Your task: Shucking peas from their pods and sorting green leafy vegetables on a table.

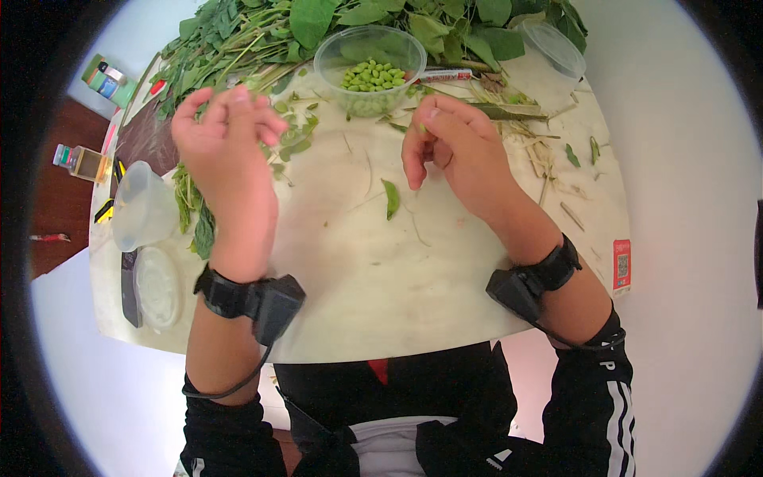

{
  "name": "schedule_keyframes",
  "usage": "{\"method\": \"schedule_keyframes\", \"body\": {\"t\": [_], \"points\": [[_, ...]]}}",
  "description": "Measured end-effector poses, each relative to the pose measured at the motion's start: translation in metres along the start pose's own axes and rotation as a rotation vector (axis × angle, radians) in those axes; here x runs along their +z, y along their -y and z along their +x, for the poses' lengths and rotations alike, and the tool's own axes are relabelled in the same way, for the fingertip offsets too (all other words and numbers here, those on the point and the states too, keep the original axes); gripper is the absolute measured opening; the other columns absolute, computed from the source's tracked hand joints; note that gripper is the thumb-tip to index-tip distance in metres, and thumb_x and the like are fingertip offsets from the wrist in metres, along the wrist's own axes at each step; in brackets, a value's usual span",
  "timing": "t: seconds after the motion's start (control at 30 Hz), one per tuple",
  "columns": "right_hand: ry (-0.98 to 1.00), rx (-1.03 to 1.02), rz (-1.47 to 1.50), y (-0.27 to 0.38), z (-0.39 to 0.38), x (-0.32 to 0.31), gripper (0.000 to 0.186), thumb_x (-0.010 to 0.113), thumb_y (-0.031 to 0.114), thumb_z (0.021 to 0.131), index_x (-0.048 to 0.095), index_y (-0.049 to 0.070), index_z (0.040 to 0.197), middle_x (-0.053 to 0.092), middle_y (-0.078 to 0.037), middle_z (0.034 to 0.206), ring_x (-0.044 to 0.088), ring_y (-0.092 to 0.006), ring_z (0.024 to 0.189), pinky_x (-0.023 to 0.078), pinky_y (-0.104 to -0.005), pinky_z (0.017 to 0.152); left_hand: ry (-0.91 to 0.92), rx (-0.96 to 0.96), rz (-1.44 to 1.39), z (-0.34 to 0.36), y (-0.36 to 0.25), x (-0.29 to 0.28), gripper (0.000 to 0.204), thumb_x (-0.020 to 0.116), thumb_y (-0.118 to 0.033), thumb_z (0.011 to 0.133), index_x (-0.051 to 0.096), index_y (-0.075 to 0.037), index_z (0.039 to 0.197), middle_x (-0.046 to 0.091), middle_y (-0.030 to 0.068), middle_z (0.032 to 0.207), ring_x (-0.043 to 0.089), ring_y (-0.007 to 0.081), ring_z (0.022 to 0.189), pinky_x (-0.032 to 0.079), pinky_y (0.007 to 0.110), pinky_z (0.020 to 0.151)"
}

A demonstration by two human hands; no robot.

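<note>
My left hand (226, 139) is raised over the left of the pale table (373, 286), fingers loosely bent and apart, holding nothing that I can see. My right hand (449, 151) has curled fingers with thumb near index; a small green bit shows there, too small to name. Between and below the hands lies a green pod (390, 199). Beyond them stands a clear plastic tub (369, 44) with shelled green beans (371, 78). Both wrists carry black strapped devices.
Leafy stalks (318, 20) fill the far edge. An empty clear tub (145, 207) and lids (157, 290) sit left; another lid (552, 48) lies far right. Dry husks (540, 159) are scattered right, near a red printed card (621, 262). A small bottle (83, 163) stands far left.
</note>
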State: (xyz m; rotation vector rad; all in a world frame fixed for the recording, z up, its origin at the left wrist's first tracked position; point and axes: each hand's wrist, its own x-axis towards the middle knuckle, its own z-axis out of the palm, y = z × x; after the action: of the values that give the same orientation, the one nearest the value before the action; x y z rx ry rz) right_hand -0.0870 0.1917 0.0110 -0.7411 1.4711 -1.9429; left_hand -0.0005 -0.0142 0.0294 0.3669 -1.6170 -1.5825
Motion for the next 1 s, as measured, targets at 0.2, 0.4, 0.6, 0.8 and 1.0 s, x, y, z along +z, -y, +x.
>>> {"method": "schedule_keyframes", "body": {"t": [0.2,0.4,0.6,0.8,1.0], "points": [[0.002,-0.079,-0.157,0.007,0.0,0.009,0.014,0.056,0.015,0.097,0.056,0.002,0.092,0.062,-0.008,0.071,0.059,-0.0123,0.059,0.048,-0.0252,0.054,-0.176,-0.179,-0.266,0.029,0.033,-0.023,0.052,0.057,0.008,0.087,0.026,0.007,0.129,0.052,0.0216,0.119,0.065,0.0256,0.086,0.052,0.031,0.079],[-0.319,-0.761,-0.496,0.055,-0.009,0.022,0.009,0.058,-0.002,0.092,0.056,-0.002,0.101,0.064,-0.008,0.083,0.061,-0.0111,0.067,0.052,-0.0226,0.061,-0.148,-0.105,-0.074,0.02,0.027,-0.016,0.051,0.055,0.009,0.087,0.03,0.006,0.131,0.043,0.02,0.132,0.065,0.0293,0.1,0.054,0.032,0.086],[-0.336,-0.717,-0.716,0.071,0.044,0.016,0.014,0.058,0.001,0.092,0.06,-0.003,0.105,0.064,-0.007,0.08,0.059,-0.0093,0.065,0.048,-0.0193,0.058,-0.005,-0.013,-0.016,0.01,0.02,-0.009,0.039,0.053,0.006,0.09,0.037,0.001,0.125,0.042,0.0171,0.128,0.067,0.0185,0.079,0.052,0.027,0.069],[-0.56,-0.776,-0.574,0.137,0.013,-0.009,0.013,0.06,0.004,0.09,0.062,-0.002,0.102,0.06,-0.004,0.074,0.051,-0.0075,0.059,0.041,-0.0209,0.052,0.006,0.048,0.068,0.007,0.031,-0.01,0.041,0.06,0.005,0.087,0.041,-0.002,0.122,0.043,0.0145,0.122,0.066,0.017,0.075,0.05,0.028,0.066],[-0.551,-0.726,-0.784,0.183,-0.061,-0.025,0.012,0.055,0.009,0.095,0.06,-0.002,0.098,0.053,-0.002,0.069,0.046,-0.0081,0.055,0.033,-0.0232,0.048,0.04,0.133,0.184,0.001,0.027,-0.01,0.042,0.06,0.006,0.087,0.041,-0.002,0.123,0.041,0.0131,0.125,0.063,0.0144,0.082,0.05,0.026,0.069]]}}
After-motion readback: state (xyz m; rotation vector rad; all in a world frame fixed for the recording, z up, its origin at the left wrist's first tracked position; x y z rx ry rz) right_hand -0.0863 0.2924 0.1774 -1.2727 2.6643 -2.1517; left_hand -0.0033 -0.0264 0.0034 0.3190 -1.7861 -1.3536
